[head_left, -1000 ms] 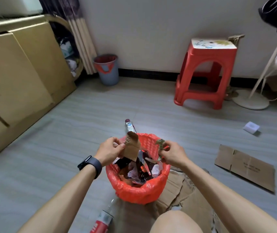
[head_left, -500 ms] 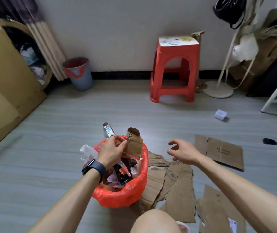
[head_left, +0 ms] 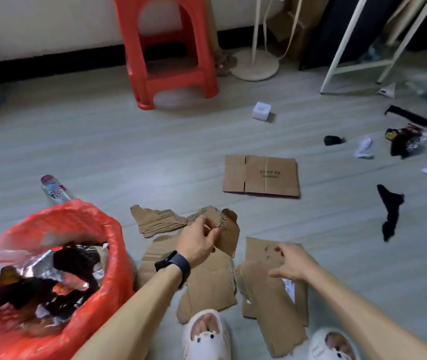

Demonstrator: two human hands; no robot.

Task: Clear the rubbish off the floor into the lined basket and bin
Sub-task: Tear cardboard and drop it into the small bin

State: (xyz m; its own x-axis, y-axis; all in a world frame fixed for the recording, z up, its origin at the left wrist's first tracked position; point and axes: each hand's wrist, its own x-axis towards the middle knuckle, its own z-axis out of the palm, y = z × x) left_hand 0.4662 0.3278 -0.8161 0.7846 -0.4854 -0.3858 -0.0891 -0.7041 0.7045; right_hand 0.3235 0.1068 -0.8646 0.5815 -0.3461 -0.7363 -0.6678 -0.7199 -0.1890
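Your left hand (head_left: 202,239) is pinching a torn cardboard scrap (head_left: 230,232) between thumb and fingers at the frame's centre, just above the torn cardboard pieces (head_left: 207,287) lying on the floor (head_left: 129,141). Its long axis is running roughly top to bottom, though blur is softening its edges. Your right hand (head_left: 291,263) is hovering loosely spread, holding nothing, over the pieces at lower right. The red-lined basket (head_left: 119,242) is sitting lower left, with a bottle (head_left: 55,190) lying just beyond it, cap pointing upper left.

Red stool (head_left: 173,77) top cut off, lined basket (head_left: 119,255) cropped at left edge, flat cardboard (head_left: 260,175) print unreadable
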